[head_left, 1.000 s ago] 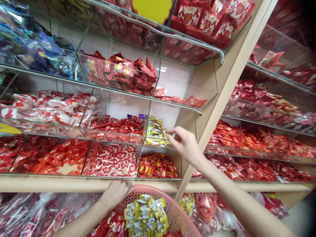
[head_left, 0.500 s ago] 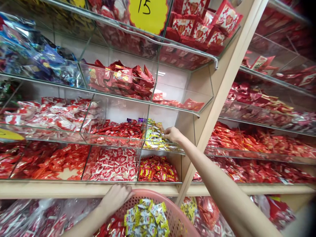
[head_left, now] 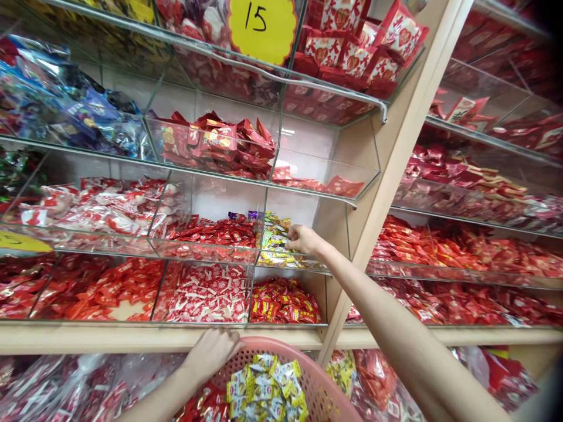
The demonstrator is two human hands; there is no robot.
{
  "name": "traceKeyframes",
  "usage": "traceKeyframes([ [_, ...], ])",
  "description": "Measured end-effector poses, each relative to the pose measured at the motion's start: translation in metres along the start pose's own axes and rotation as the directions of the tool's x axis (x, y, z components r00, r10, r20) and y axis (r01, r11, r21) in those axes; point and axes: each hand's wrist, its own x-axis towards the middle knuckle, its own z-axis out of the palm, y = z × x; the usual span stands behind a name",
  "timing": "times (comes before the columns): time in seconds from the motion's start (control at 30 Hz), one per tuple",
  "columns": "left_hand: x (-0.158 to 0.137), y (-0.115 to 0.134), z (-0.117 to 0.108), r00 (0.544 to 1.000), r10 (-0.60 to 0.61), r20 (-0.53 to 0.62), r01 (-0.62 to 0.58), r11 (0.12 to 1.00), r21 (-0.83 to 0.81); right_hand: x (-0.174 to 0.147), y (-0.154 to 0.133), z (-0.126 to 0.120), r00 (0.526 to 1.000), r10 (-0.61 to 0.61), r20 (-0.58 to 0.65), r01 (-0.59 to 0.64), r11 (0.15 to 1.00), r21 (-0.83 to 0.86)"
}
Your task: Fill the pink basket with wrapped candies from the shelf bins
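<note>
My left hand (head_left: 215, 351) is closed over the rim of a pink perforated plastic basket (head_left: 323, 375). Yellow-and-white wrapped candies (head_left: 268, 387) are heaped in it, with red-wrapped candies (head_left: 204, 404) beside them at the left. My right hand (head_left: 304, 240) reaches over the clear front of a shelf compartment. Its fingers are curled together at the right side of a pile of yellow-wrapped candies (head_left: 273, 237); whatever lies between the fingertips is too small to make out.
Glass dividers split the shelves into bins. Red-wrapped candies (head_left: 220, 231) fill the bin to the left, and more red-and-yellow ones (head_left: 285, 302) lie below. A wooden upright (head_left: 373, 217) stands right of my hand. A yellow price tag (head_left: 263, 29) hangs above.
My right hand has shifted very slightly left over the yellow-wrapped candies. The basket and my left hand appear slightly farther right in view.
</note>
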Motion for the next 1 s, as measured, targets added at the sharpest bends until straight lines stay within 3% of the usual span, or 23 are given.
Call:
traceKeyframes([
  [0.17,0.000,0.000,-0.001,1.000,-0.009,0.004,0.009,1.000,-0.010,-0.004,-0.008,-0.005,0.991,0.045,-0.129,-0.045,0.999,0.002],
  [0.37,-0.001,0.000,0.001,1.000,-0.006,-0.003,0.006,1.000,0.006,0.002,-0.029,0.002,0.984,0.158,0.086,-0.154,0.987,-0.054],
  [0.53,-0.001,-0.001,0.004,1.000,0.006,-0.009,-0.005,1.000,0.023,0.004,-0.045,0.001,0.964,0.222,0.149,-0.191,0.962,-0.197],
  [0.73,-0.001,-0.002,0.004,1.000,-0.003,-0.007,0.004,1.000,0.015,0.002,-0.045,-0.009,0.955,0.181,0.234,-0.107,0.949,-0.297],
  [1.0,-0.001,-0.001,0.002,1.000,-0.003,0.007,0.003,1.000,0.010,0.002,-0.054,-0.007,0.957,0.171,0.233,-0.057,0.901,-0.430],
])
